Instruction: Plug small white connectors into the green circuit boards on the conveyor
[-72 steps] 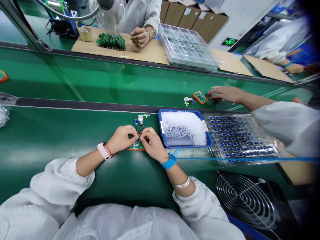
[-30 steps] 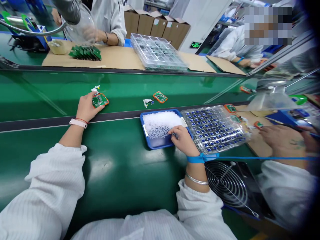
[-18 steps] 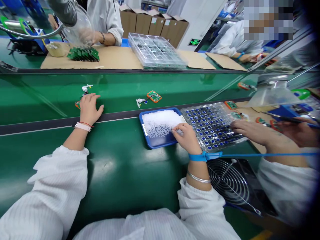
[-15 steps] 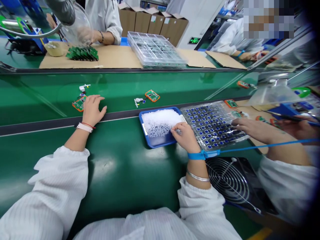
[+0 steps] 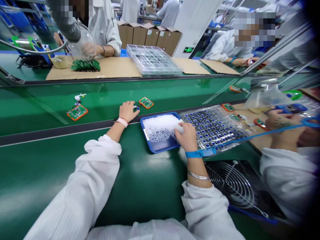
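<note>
My left hand (image 5: 128, 111) lies palm down on the green conveyor belt (image 5: 175, 93), fingers stretched, fingertips touching a small wired part (image 5: 136, 107) beside an orange-framed circuit board (image 5: 146, 102). My right hand (image 5: 186, 135) is in the blue tray (image 5: 160, 148) of small white parts (image 5: 158, 126), fingers pinched on one of them. A blue wrist strap (image 5: 198, 153) with a cord circles that wrist. Another orange-framed board (image 5: 77, 112) and a white connector (image 5: 79, 96) lie further left on the belt.
A clear blister tray of blue components (image 5: 215, 128) sits right of the blue tray. A wire-guarded fan (image 5: 232, 183) is below it. A co-worker's hands (image 5: 280, 120) work at right. Across the belt are stacked clear trays (image 5: 153, 60), green boards (image 5: 85, 65) and other people.
My left hand let go of the board at the left and moved right to the second board's wired part. My right hand stayed in the blue tray. The co-worker's hand left the blister tray.
</note>
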`<act>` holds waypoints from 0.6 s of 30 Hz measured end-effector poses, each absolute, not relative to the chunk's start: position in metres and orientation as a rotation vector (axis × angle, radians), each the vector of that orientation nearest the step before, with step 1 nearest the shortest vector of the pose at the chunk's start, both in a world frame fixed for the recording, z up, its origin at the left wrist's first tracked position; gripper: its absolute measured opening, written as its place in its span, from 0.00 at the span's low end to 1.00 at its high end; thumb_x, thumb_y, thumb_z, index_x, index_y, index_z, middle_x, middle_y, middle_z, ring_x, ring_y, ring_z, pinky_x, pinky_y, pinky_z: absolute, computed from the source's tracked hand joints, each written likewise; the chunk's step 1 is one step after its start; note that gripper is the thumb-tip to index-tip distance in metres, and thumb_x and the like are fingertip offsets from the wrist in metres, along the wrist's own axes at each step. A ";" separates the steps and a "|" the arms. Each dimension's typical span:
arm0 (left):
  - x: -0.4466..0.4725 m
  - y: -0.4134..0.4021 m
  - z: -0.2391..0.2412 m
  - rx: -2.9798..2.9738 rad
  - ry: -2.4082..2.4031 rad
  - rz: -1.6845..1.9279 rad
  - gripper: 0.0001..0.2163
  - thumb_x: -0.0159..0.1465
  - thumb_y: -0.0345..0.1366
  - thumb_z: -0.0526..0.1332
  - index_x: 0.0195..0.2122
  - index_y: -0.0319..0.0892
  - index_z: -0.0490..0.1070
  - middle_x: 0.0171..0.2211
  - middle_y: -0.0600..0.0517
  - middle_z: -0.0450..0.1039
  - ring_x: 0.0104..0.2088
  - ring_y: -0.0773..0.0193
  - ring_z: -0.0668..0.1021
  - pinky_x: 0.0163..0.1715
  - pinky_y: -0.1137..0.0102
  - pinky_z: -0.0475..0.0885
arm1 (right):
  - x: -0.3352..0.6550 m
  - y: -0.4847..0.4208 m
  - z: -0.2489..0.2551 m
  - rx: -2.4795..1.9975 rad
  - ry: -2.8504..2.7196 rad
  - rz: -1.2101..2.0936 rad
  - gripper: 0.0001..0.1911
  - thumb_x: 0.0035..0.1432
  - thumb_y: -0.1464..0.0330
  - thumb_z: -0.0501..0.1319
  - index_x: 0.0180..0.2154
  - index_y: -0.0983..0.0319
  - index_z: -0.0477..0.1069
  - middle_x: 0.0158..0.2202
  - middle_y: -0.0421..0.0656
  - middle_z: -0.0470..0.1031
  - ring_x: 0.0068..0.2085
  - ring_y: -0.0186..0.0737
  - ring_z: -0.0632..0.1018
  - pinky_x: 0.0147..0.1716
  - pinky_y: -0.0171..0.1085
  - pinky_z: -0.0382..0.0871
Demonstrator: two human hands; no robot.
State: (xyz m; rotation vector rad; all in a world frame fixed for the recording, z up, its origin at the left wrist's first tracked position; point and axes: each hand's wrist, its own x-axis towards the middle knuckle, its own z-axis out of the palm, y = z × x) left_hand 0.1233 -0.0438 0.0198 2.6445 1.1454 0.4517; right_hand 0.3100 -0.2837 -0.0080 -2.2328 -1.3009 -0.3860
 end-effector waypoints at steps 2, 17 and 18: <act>0.139 -0.042 0.018 2.667 1.152 0.391 0.21 0.59 0.44 0.59 0.51 0.40 0.67 0.49 0.43 0.70 0.50 0.49 0.69 0.45 0.60 0.65 | 0.310 -0.282 -0.009 -2.260 -1.315 -0.395 0.12 0.51 0.67 0.57 0.39 0.65 0.68 0.38 0.53 0.70 0.43 0.51 0.69 0.44 0.47 0.63; 0.034 0.043 0.017 2.705 1.480 0.612 0.17 0.59 0.42 0.54 0.45 0.38 0.70 0.45 0.38 0.70 0.48 0.45 0.69 0.44 0.58 0.64 | 0.318 -0.280 -0.007 -2.198 -1.358 -0.263 0.07 0.51 0.71 0.54 0.33 0.63 0.69 0.32 0.49 0.72 0.34 0.45 0.71 0.38 0.44 0.67; 0.033 0.039 0.017 2.669 1.531 0.641 0.18 0.60 0.44 0.53 0.45 0.37 0.70 0.45 0.37 0.70 0.47 0.44 0.69 0.44 0.58 0.64 | 0.318 -0.281 -0.006 -2.195 -1.349 -0.262 0.07 0.51 0.71 0.54 0.32 0.63 0.69 0.32 0.48 0.72 0.34 0.44 0.71 0.38 0.43 0.67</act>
